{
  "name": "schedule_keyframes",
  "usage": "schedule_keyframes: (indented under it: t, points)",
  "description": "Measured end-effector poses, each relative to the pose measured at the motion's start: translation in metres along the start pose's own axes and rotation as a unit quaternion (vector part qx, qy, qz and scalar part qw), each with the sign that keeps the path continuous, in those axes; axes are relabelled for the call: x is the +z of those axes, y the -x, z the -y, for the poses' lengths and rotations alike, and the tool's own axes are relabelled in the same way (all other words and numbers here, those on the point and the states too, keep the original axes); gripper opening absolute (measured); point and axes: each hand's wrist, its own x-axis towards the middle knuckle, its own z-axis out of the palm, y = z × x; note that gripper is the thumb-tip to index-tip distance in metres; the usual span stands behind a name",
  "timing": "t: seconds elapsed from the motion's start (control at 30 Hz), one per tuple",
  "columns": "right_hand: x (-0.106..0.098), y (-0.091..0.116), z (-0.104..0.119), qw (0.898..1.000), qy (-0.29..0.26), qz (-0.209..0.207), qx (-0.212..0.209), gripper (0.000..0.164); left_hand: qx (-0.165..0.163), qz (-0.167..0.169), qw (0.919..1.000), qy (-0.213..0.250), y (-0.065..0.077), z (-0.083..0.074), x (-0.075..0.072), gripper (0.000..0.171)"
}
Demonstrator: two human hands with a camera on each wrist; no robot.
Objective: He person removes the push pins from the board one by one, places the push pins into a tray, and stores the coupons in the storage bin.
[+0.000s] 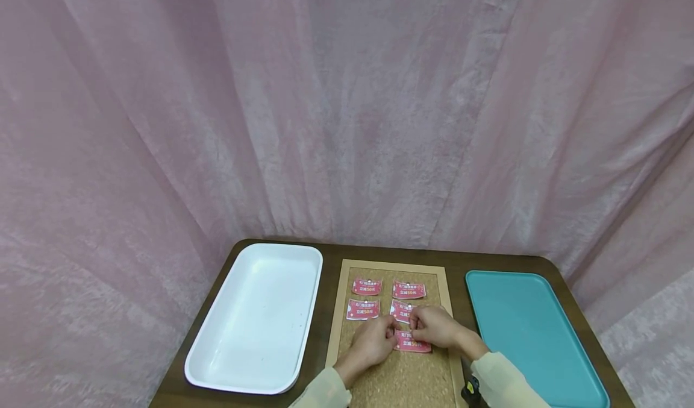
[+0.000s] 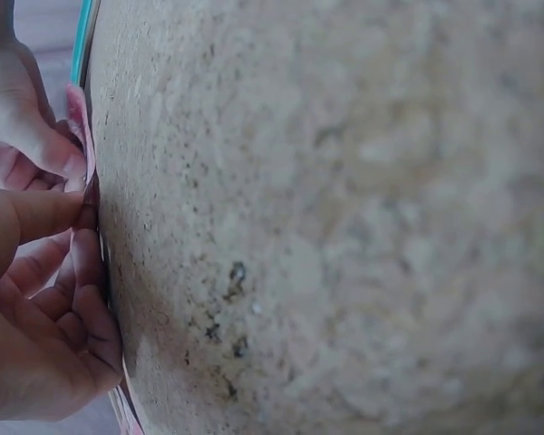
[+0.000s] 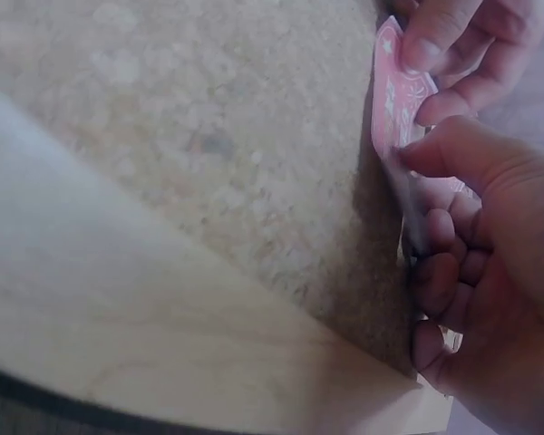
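Note:
On the cork board (image 1: 401,384), both hands meet at the lowest red-pink paper coupon (image 1: 413,346). My left hand (image 1: 375,338) pinches its upper left corner between thumb and fingers. At the upper edge, my right hand (image 1: 436,326) grips the same coupon, its thumb on the printed face in the right wrist view, where the coupon (image 3: 392,100) bends slightly off the cork. Whether a pin is between the fingers is hidden. Just above, another coupon (image 1: 400,311) is partly covered by the right hand. Further coupons, such as the left one (image 1: 363,310), are fixed in two columns.
A deep white tray (image 1: 265,311) stands left of the board and a flat teal tray (image 1: 534,317) to its right. All rest on a dark wooden table (image 1: 336,269), with a pink curtain (image 1: 379,125) hanging behind. A black and yellow item (image 1: 472,390) is near the right wrist.

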Motion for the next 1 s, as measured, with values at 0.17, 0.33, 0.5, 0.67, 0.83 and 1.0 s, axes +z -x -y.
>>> schedule_keyframes:
  t: [0.17,0.33,0.5,0.67,0.83,1.0]
  points:
    - [-0.001,-0.0003,-0.0002,1.0,0.011,0.004,-0.009,0.018,-0.001,0.002,1.0,-0.004,-0.0004,-0.0001,-0.0001,0.013]
    - [-0.0025,0.0003,-0.001,1.0,-0.022,0.02,-0.01,0.016,0.0,0.001,1.0,0.002,0.0,0.0001,-0.0002,0.013]
    - [-0.0033,0.0,-0.0011,0.999,-0.041,0.028,-0.005,0.015,0.004,-0.002,1.0,-0.001,0.0005,0.0011,0.0001,0.013]
    - [-0.0042,0.0005,0.0003,0.999,-0.044,0.026,-0.003,0.016,0.003,-0.002,1.0,-0.004,0.0004,0.0016,0.0008,0.013]
    - [-0.0056,0.0029,0.0019,0.997,-0.065,0.037,0.0,0.017,0.007,-0.006,0.9999,-0.01,0.001,0.0016,0.0001,0.014]
    - [-0.0066,0.0057,0.0,0.993,-0.109,0.043,-0.004,0.014,0.006,-0.008,0.9999,-0.007,0.0015,0.0014,0.0001,0.015]
